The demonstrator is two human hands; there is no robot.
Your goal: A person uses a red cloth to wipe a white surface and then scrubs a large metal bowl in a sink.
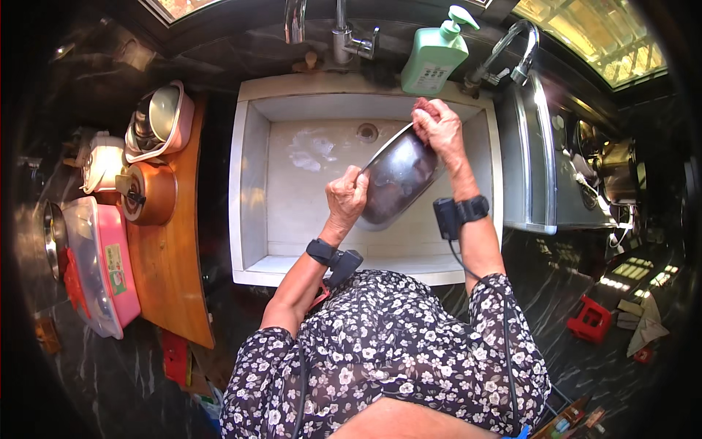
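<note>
A metal basin (pixel 403 178) is tipped on its side inside the white sink (pixel 252 164), its outer surface turned towards me. My left hand (pixel 347 196) grips the basin's rim at its near left end. At the far right end of the rim, my right hand (pixel 441 129) presses a reddish scrubbing cloth or pad (pixel 425 112) against the metal. Patches of white suds (pixel 310 151) lie on the sink floor, left of the drain (pixel 367 132). The basin's inside is mostly hidden from view.
Behind the sink stand a green pump bottle (pixel 436 57), a chrome faucet (pixel 343 41) and a curved spout (pixel 521 46). A wooden board (pixel 164 258) on the left bears a copper-coloured pot (pixel 153 192) and a pink lidded box (pixel 118 263). A red stool (pixel 589 319) is at lower right.
</note>
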